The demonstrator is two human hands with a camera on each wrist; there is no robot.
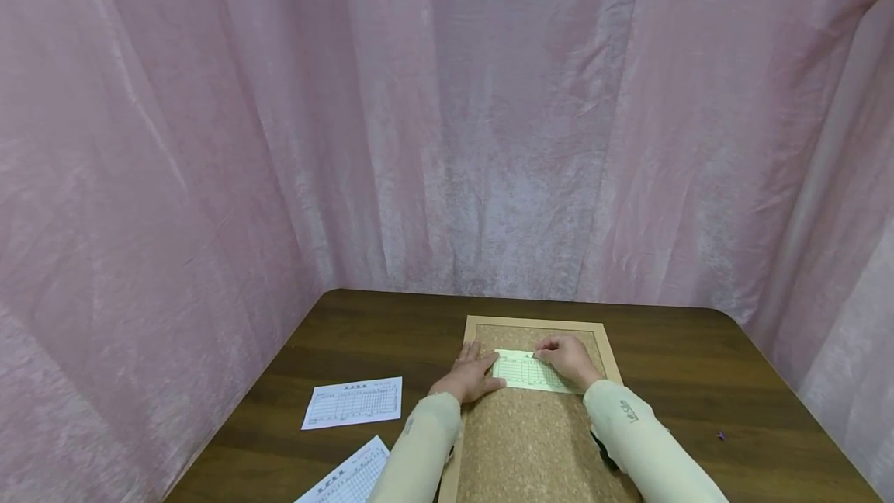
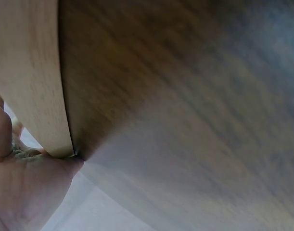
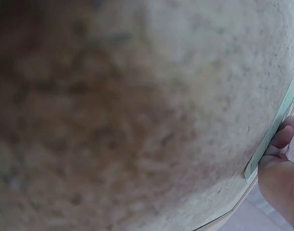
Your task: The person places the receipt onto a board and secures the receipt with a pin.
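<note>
A pale green printed form (image 1: 525, 371) lies on the upper part of a wood-framed cork board (image 1: 531, 445). My left hand (image 1: 466, 377) rests over the board's left frame with its fingers spread, thumb and forefinger at the form's left edge. In the left wrist view, that hand (image 2: 31, 185) is against the pale wooden frame (image 2: 33, 72). My right hand (image 1: 567, 357) is bent over the form's upper middle, thumb and forefinger pinched on a small dark pin-like thing, mostly hidden by the fingertips. The right wrist view shows the right hand (image 3: 281, 168) beside the green form (image 3: 272, 137).
Two white printed forms lie left of the board on the dark wooden table (image 1: 391, 317): one farther back (image 1: 354, 402), one nearer (image 1: 348, 480), partly behind the left sleeve. A tiny purple thing (image 1: 722, 435) is on the table at right. Pink curtains (image 1: 517, 138) surround the table.
</note>
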